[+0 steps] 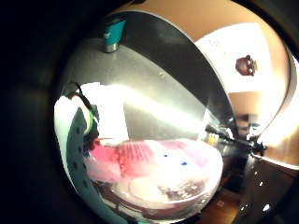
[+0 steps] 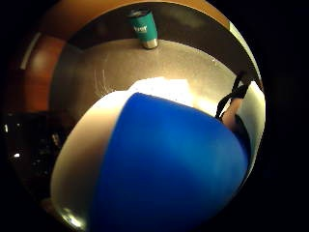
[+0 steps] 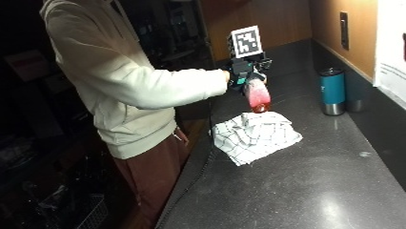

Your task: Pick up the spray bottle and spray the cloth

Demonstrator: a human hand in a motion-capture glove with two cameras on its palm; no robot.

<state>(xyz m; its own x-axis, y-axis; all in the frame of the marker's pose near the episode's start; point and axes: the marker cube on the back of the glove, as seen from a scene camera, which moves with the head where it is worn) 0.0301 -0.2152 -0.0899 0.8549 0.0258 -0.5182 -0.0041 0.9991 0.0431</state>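
In the outside view my gloved right hand (image 3: 243, 76) grips the top of the spray bottle (image 3: 257, 98). The bottle is clear with pink-red liquid in it and hangs just above the counter. Right under it lies the white checked cloth (image 3: 257, 135), crumpled on the dark counter (image 3: 298, 191). The bottle's base is close to the cloth's top fold; whether they touch I cannot tell. The pink bottle (image 1: 154, 170) fills the little finger side palm view. A blue part (image 2: 169, 164), close to the palm, fills the thumb side view.
A teal tumbler (image 3: 332, 90) stands upright near the back wall, to the right of the cloth, and shows as well in both palm views (image 1: 112, 35) (image 2: 144, 29). A white sheet (image 3: 392, 52) hangs on the wall. The counter's front edge runs beside the person.
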